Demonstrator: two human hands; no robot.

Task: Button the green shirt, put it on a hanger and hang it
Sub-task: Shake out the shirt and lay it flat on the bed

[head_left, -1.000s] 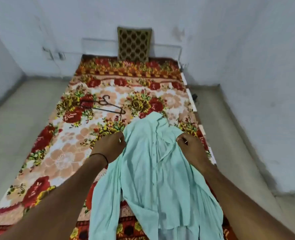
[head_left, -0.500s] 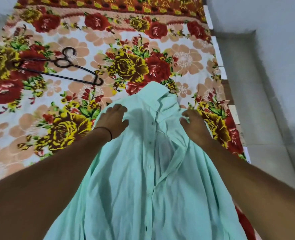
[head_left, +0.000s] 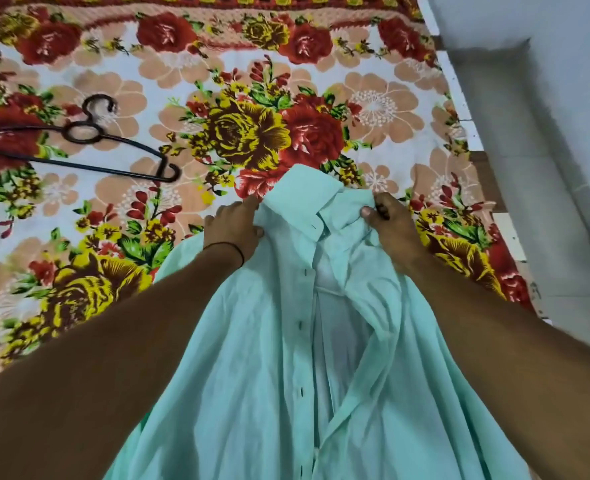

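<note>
A floral bedspread (head_left: pixel 79 81) in red, yellow and peach covers nearly the whole view, with a strip of pale floor (head_left: pixel 546 168) along its right edge. No container shows anywhere.

The green shirt (head_left: pixel 269 375) lies front-up on the bedspread, collar pointing away from the person, its body running down between the two forearms. The front is open: the placket edges are parted and several dark buttons sit along the left panel's edge.

A dark hanger (head_left: pixel 89 147) lies flat on the bedspread to the upper left, well apart from the shirt.

The left hand (head_left: pixel 234 230) rests at the shirt's left shoulder just beside the collar, fingers curled with the thumb touching the cloth. The right hand (head_left: pixel 387 220) is at the right shoulder, thumb and fingers pinched on a bunched fold of the cloth.

A thin dark band (head_left: pixel 229 247) circles the left wrist.
</note>
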